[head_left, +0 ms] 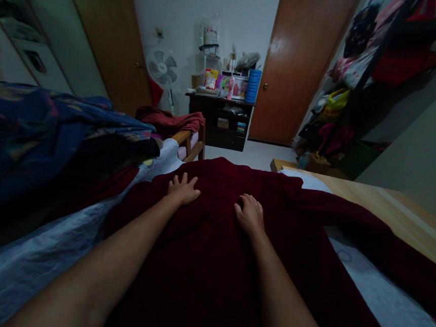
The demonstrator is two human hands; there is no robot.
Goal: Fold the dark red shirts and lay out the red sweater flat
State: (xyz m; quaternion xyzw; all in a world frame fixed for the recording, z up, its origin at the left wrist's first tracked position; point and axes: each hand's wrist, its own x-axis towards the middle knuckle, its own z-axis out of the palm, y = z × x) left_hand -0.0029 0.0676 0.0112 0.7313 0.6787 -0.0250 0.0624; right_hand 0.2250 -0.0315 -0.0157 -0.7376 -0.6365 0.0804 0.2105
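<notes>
A dark red long-sleeved garment [216, 265] lies spread out in front of me, one sleeve [351, 211] stretched to the right. My left hand [184, 189] rests on its upper left part, palm down with the fingers spread. To the right of it, my right hand [250, 214] lies on the cloth with its fingers slightly curled and nothing visible in them. Under the garment is a pale, textured cover [376, 279], showing along both sides.
A heap of dark blue patterned clothes [33, 132] lies on the left. Reddish cloth [172, 121] drapes over a wooden frame [194, 146]. A wooden surface [383, 193] borders the right side. Farther back stand a fan [163, 68], a dark cabinet [216, 122] and hanging bags [405, 68].
</notes>
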